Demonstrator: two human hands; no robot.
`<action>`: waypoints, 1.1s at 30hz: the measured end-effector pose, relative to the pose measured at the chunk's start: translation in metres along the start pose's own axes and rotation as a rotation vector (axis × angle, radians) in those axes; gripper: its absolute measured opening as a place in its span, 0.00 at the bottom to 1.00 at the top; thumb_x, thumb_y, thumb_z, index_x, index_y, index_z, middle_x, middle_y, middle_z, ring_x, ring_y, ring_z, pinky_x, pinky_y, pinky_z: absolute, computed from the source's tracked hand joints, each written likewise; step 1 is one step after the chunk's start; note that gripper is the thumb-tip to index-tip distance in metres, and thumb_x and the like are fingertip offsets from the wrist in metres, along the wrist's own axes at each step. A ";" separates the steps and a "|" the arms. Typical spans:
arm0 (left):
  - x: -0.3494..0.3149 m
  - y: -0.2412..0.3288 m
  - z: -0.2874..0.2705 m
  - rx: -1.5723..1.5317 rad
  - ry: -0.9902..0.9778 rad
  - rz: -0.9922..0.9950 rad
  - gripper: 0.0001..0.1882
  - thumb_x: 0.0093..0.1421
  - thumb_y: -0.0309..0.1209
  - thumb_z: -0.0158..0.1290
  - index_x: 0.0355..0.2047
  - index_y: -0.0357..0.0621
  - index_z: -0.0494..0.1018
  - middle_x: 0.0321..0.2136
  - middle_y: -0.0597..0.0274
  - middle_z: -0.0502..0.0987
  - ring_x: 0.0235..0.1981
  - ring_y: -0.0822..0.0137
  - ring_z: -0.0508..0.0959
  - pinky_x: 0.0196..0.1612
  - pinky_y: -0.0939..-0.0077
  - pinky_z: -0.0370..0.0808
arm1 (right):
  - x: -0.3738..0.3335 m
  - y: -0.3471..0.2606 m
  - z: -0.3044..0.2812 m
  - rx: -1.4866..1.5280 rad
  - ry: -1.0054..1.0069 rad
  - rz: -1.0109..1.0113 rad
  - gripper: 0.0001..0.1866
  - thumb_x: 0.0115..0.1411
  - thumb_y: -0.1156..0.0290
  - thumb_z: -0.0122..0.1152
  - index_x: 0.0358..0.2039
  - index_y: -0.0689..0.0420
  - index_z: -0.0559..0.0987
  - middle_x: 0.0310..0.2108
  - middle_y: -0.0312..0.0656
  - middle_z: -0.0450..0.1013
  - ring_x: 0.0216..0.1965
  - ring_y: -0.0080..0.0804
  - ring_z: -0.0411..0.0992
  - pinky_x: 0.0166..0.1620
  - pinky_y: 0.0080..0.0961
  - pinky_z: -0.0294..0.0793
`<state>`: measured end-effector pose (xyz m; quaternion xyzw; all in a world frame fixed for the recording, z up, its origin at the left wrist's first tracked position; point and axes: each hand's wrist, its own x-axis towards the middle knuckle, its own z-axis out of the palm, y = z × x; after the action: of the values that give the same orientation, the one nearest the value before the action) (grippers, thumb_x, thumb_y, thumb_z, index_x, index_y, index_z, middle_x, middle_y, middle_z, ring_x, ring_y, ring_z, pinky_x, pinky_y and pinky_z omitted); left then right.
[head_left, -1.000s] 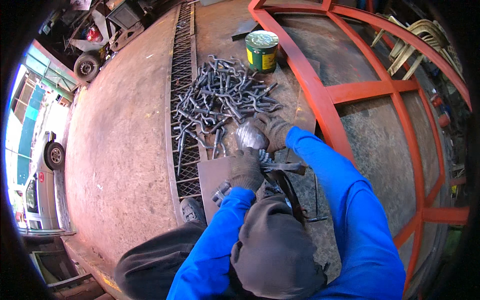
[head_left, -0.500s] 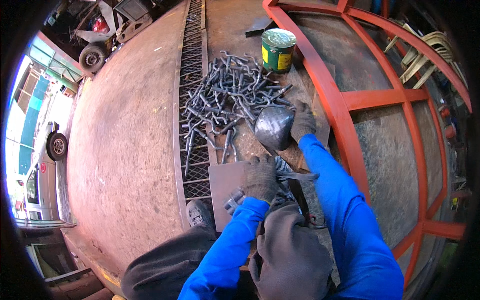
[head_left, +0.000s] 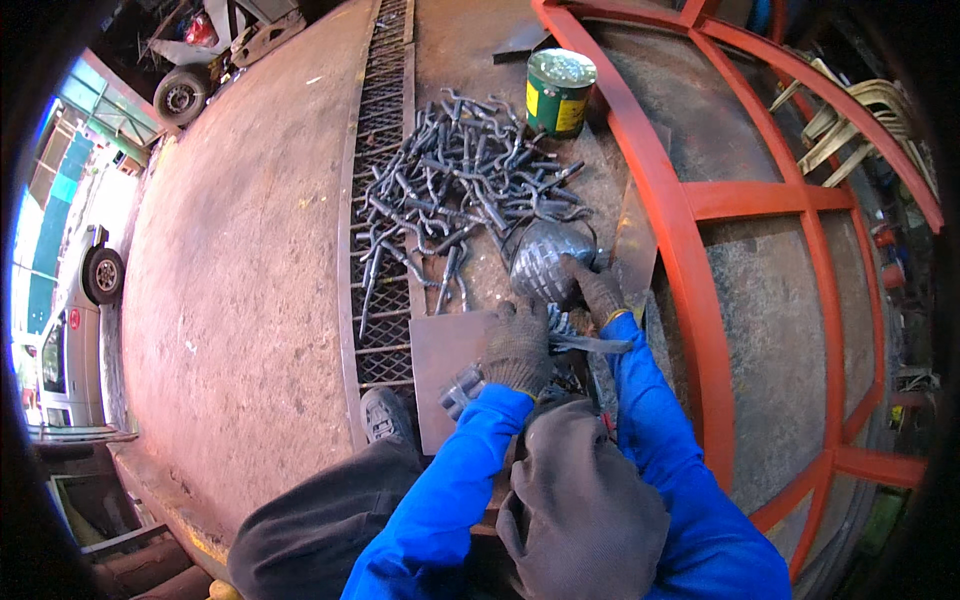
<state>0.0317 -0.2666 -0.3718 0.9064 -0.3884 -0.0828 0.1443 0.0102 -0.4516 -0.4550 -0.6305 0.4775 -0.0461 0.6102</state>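
My right hand (head_left: 600, 291), in a dark knit glove, grips the near right side of a dark, glossy rounded shell (head_left: 545, 258), which has bright reflections on it; its exact kind does not show. Just left of and nearer than it, my gloved left hand (head_left: 516, 350) is closed over the right part of a flat grey metal plate (head_left: 436, 365); whatever it holds is hidden. A grey bar-like piece (head_left: 598, 344) sticks out to the right of that hand. By the left wrist lies a short metal fitting (head_left: 461, 391). Beyond both hands spreads a heap of bent ribbed metal rods (head_left: 465, 175).
A green and yellow can (head_left: 560, 95) stands behind the heap. Red-painted metal framing (head_left: 700, 290) fills the right side. A metal grating strip (head_left: 378, 150) runs along the concrete floor (head_left: 250, 230). A loose tyre (head_left: 182, 98) lies far left, and a parked vehicle (head_left: 85, 345) stands outside.
My right hand has come nearer and slightly left, from beside the shell to over its near side. The shell has turned. My left hand stays almost in place.
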 end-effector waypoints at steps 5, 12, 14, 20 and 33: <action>0.001 0.005 0.003 0.003 0.015 0.026 0.26 0.46 0.33 0.58 0.47 0.41 0.70 0.45 0.51 0.73 0.46 0.48 0.72 0.46 0.54 0.69 | 0.061 0.024 -0.017 -0.242 0.127 -0.122 0.38 0.50 0.42 0.62 0.47 0.67 0.75 0.45 0.59 0.74 0.46 0.52 0.74 0.50 0.38 0.70; 0.002 -0.006 0.004 0.011 -0.020 -0.005 0.24 0.46 0.33 0.58 0.45 0.41 0.71 0.43 0.50 0.73 0.46 0.48 0.72 0.46 0.54 0.70 | 0.042 -0.018 0.013 -0.279 0.130 -0.200 0.39 0.57 0.37 0.52 0.51 0.63 0.74 0.51 0.56 0.72 0.52 0.51 0.70 0.55 0.36 0.67; 0.002 -0.002 0.009 0.012 -0.018 0.001 0.24 0.45 0.32 0.58 0.44 0.40 0.72 0.43 0.50 0.73 0.46 0.48 0.72 0.46 0.54 0.70 | 0.043 -0.020 0.009 0.028 -0.041 -0.160 0.36 0.60 0.39 0.49 0.53 0.60 0.74 0.52 0.52 0.72 0.54 0.49 0.69 0.58 0.36 0.66; -0.001 -0.006 0.005 0.010 0.061 0.013 0.22 0.45 0.31 0.56 0.43 0.39 0.72 0.42 0.50 0.72 0.46 0.48 0.71 0.46 0.55 0.69 | 0.077 0.023 0.045 1.203 -0.623 -0.081 0.26 0.63 0.47 0.46 0.53 0.51 0.75 0.51 0.44 0.73 0.55 0.40 0.69 0.60 0.37 0.66; 0.000 -0.010 0.006 0.086 -0.011 0.008 0.23 0.43 0.31 0.58 0.42 0.44 0.72 0.43 0.54 0.71 0.47 0.51 0.70 0.45 0.57 0.69 | -0.025 0.049 -0.010 0.384 0.312 -0.323 0.22 0.66 0.57 0.48 0.50 0.62 0.75 0.46 0.47 0.74 0.48 0.36 0.72 0.51 0.30 0.68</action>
<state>0.0365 -0.2610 -0.3803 0.9096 -0.3961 -0.0705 0.1033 -0.0368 -0.4328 -0.4793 -0.5567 0.4416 -0.3282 0.6224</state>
